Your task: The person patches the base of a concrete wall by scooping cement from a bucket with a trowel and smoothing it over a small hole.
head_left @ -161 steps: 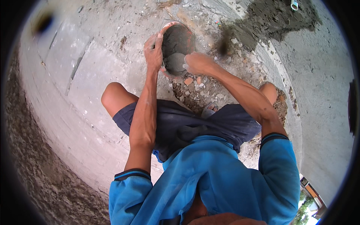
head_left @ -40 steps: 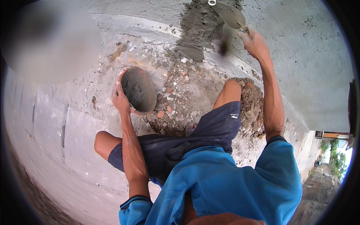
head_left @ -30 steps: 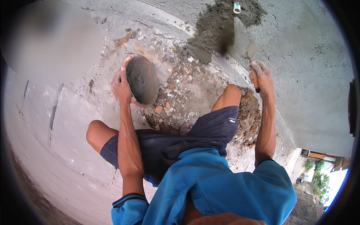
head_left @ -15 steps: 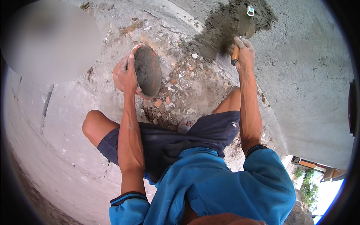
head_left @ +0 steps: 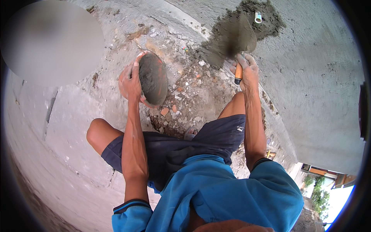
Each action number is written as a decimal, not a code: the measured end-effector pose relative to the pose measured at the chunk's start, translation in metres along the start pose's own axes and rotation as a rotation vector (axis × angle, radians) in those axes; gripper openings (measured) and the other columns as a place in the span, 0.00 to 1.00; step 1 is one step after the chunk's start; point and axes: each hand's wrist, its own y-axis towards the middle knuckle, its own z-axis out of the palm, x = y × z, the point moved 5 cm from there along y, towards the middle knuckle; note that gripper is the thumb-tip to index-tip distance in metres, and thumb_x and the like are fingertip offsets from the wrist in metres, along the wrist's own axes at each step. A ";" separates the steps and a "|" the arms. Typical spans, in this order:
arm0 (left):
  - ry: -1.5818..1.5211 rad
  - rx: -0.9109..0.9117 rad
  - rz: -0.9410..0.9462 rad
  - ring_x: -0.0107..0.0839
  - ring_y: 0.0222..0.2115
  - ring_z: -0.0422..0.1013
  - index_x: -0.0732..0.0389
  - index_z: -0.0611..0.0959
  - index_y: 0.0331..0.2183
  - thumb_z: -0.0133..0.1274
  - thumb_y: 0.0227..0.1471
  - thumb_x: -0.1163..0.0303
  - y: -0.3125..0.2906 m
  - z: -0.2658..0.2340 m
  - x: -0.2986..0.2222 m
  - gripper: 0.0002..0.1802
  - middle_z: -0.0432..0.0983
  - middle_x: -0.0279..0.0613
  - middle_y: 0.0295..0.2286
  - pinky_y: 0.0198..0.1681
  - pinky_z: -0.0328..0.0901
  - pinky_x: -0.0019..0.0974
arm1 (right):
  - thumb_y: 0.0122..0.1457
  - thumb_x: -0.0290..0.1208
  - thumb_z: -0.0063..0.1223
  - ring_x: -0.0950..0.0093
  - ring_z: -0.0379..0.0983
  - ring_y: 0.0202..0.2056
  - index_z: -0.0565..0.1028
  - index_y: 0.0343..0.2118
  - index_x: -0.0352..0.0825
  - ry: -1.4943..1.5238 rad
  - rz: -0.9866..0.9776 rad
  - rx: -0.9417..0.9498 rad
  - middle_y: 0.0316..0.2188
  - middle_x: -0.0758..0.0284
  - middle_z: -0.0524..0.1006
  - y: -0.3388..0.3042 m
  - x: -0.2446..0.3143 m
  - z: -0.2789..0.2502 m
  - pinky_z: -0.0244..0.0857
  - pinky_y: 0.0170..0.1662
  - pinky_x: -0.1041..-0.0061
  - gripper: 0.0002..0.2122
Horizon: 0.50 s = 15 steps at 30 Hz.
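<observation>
My left hand (head_left: 130,82) grips the rim of a round orange-red bucket (head_left: 146,101), tilted so its mouth faces right. Grey wet mortar (head_left: 153,79) lies inside it. My right hand (head_left: 249,71) is closed around the wooden handle of a trowel (head_left: 238,73). The trowel's grey, mortar-smeared blade points up and away from me, over a patch of wet mortar (head_left: 224,40) on the wall. A short white pipe end (head_left: 258,17) sticks out of that patch, just beyond the blade.
The grey plastered wall (head_left: 317,81) rises along the right. Between my feet and the wall lies broken rubble (head_left: 189,83) with brick bits and stones. Concrete paving (head_left: 73,123) spreads on the left. A blurred round area covers the upper left.
My right hand has drawn the trowel back toward me, away from the pipe end, so more of the blade shows. The bucket and my left hand have barely shifted.
</observation>
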 end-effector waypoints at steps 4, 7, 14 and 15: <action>-0.062 0.011 0.025 0.49 0.62 0.67 0.64 0.83 0.55 0.53 0.66 0.47 0.003 0.007 0.000 0.31 0.77 0.55 0.55 0.66 0.57 0.44 | 0.64 0.29 0.63 0.78 0.75 0.25 0.69 0.51 0.23 0.004 -0.032 -0.054 0.26 0.65 0.76 0.045 0.007 -0.006 0.73 0.23 0.80 0.19; 0.003 0.001 0.006 0.48 0.62 0.67 0.64 0.83 0.55 0.53 0.66 0.47 0.000 0.007 -0.003 0.31 0.77 0.55 0.55 0.66 0.58 0.44 | 0.65 0.28 0.63 0.78 0.74 0.25 0.73 0.44 0.29 0.010 -0.074 -0.130 0.28 0.65 0.76 0.034 -0.003 -0.018 0.69 0.22 0.80 0.12; 0.017 -0.036 0.081 0.48 0.59 0.70 0.63 0.85 0.52 0.53 0.66 0.48 0.003 0.001 0.007 0.28 0.80 0.52 0.52 0.64 0.60 0.43 | 0.67 0.33 0.60 0.79 0.76 0.31 0.71 0.50 0.25 0.122 -0.053 -0.016 0.36 0.66 0.75 0.006 -0.019 -0.009 0.80 0.29 0.78 0.17; 0.023 -0.039 0.086 0.48 0.59 0.70 0.62 0.86 0.52 0.53 0.66 0.49 0.003 0.002 0.006 0.27 0.81 0.52 0.51 0.63 0.61 0.43 | 0.68 0.34 0.59 0.78 0.77 0.32 0.71 0.51 0.25 0.141 -0.060 0.014 0.36 0.65 0.74 0.013 -0.025 -0.005 0.80 0.29 0.77 0.18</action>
